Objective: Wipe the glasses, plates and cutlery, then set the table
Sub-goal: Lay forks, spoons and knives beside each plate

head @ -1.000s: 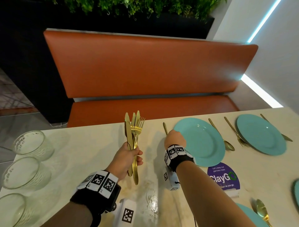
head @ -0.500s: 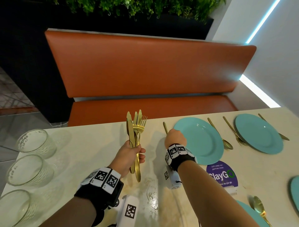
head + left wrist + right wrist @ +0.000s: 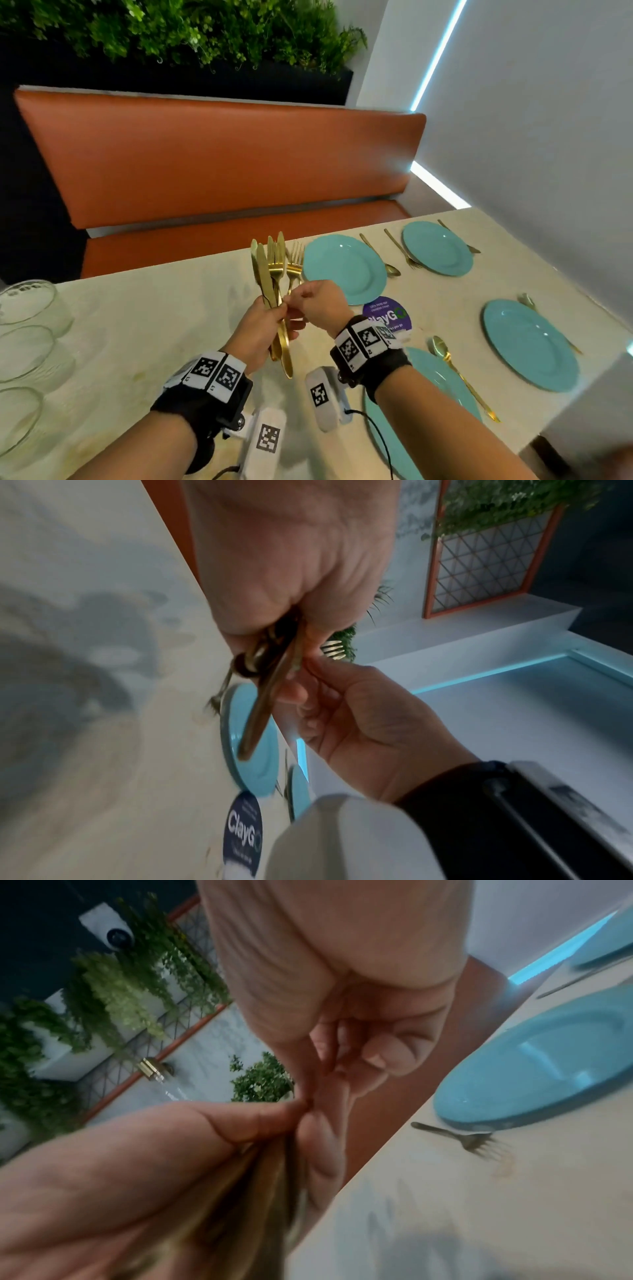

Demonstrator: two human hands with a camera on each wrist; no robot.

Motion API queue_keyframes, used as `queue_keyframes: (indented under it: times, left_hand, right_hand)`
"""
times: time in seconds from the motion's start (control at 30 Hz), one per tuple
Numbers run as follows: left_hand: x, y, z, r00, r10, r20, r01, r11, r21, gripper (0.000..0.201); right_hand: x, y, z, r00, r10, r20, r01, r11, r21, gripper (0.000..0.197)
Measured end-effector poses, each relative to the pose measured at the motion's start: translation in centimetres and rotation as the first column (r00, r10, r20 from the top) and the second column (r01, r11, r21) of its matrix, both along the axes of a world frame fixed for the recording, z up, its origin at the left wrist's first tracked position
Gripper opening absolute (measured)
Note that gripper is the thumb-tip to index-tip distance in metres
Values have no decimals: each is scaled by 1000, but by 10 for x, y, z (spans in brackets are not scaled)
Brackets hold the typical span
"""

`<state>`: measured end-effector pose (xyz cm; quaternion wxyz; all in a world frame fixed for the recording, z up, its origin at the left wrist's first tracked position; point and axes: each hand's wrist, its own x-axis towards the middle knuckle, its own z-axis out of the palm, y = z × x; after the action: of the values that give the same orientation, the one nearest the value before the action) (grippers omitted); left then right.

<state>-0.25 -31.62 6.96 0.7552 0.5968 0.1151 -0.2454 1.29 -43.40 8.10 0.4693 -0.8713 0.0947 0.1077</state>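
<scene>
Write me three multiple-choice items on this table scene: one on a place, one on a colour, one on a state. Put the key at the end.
1. The purple sticker lies:
A. on the orange bench
B. on the table, beside a plate
C. on the wall

2. The plates are:
A. teal
B. white
C. black

3. The left hand:
A. lies flat on the table
B. holds a glass
C. grips a bundle of gold cutlery

Key:
1 B, the sticker sits on the tabletop by the plate's near rim.
2 A, every plate in the head view is teal.
3 C, its fingers curl round the handles, with the knives and forks pointing up.
</scene>
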Motion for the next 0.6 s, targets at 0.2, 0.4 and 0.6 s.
queue_keyframes:
  times: [0.2,0.4,0.6]
  left_hand:
    - [-42,-39,-1,993,-117,-21,117,993,20,15]
    - [-58,-69,-2,997,-52,-50,56,996,65,9]
    - [-56,-115,2,996,-14,-82,18,998,55,10]
  right_hand:
    - [-62,-36,3,974,-225,-23,226,973,42,26]
    - [-89,-108,18,912,-410,-7,409,908,87,28]
    - [-108,-220,8,901,-432,-38,409,875,-259,14]
